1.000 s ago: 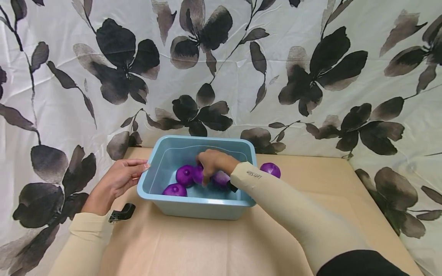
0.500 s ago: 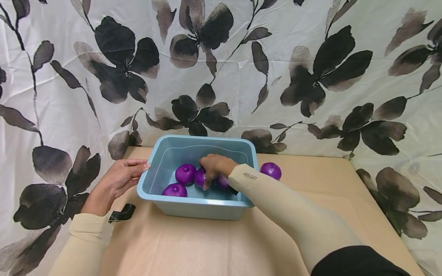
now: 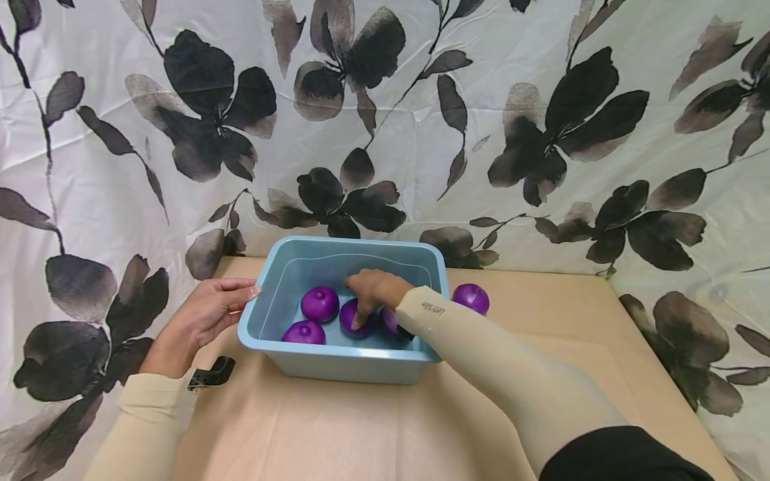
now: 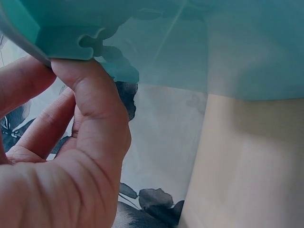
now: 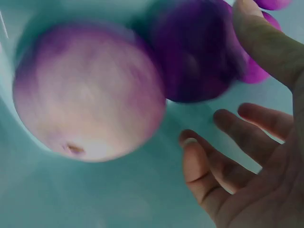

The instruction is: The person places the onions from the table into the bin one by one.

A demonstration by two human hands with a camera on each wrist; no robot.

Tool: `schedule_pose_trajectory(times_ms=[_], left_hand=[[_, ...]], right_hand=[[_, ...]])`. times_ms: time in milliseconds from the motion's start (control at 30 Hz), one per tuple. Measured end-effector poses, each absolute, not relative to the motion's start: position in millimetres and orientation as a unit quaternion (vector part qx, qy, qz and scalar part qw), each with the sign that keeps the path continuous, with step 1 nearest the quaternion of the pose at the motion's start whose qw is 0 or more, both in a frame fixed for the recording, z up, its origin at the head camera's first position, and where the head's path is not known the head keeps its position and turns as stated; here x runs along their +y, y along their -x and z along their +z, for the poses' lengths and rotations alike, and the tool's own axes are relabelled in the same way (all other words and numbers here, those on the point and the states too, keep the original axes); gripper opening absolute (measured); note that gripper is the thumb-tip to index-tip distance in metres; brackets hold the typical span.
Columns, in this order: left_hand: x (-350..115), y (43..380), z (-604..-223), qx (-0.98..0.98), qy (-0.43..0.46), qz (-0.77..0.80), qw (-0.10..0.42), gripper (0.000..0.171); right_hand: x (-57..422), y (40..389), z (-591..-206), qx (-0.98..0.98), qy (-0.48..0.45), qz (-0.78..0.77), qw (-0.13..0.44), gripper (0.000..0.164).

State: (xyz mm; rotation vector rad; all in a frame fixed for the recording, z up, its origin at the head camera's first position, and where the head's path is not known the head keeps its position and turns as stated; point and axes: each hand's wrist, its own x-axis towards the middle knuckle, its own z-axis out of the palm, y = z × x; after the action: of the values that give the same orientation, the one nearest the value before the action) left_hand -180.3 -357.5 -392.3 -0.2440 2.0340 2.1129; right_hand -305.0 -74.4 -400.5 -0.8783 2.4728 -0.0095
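Note:
A blue plastic tub (image 3: 343, 367) stands on the table with several round purple onions inside. My left hand (image 3: 210, 321) pinches the tub's left rim between thumb and forefinger; in the left wrist view the thumb (image 4: 90, 95) presses the rim from one side. My right hand (image 3: 379, 290) reaches into the tub above a dark purple onion (image 3: 351, 319). Its fingers are spread and loosely bent, apart from the onion in the right wrist view. A paler onion (image 5: 90, 95) lies beside it, partly hidden by the right wrist in the head view. Two onions, a rear one (image 3: 320, 304) and a front one (image 3: 304, 332), lie at left.
Another purple onion (image 3: 471, 298) sits on the table outside the tub, to its right, partly behind the right forearm. The beige table covering (image 3: 337, 427) extends in front and to the right. A floral curtain (image 3: 421, 147) hangs behind and along both sides.
The onion beneath my right hand has moved down and slightly right, and more of it shows. My right fingers have loosened from it. The left hand keeps its place on the rim.

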Motion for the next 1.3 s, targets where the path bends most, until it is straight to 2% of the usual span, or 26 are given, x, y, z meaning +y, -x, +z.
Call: schedule_pose_trajectory(times_ms=[467, 700, 867, 1100, 1300], left_hand=[[-355, 179, -393, 0.685, 0.083, 0.716, 0.104, 0.015], [-355, 176, -392, 0.685, 0.087, 0.715, 0.105, 0.017], [-355, 176, -391, 0.682, 0.085, 0.718, 0.11, 0.021], [-357, 175, -392, 0.676, 0.081, 0.725, 0.105, 0.022], [-355, 175, -393, 0.67, 0.06, 0.732, 0.104, 0.025]], right_hand=[[-41, 305, -356, 0.905, 0.354, -0.035, 0.235, 0.087], [8, 307, -319, 0.881, 0.401, -0.141, 0.21, 0.083], [58, 312, -307, 0.886, 0.379, -0.2, 0.179, 0.08], [119, 319, -318, 0.903, 0.32, -0.26, 0.125, 0.073], [171, 322, -365, 0.911, 0.264, -0.299, 0.107, 0.071]])
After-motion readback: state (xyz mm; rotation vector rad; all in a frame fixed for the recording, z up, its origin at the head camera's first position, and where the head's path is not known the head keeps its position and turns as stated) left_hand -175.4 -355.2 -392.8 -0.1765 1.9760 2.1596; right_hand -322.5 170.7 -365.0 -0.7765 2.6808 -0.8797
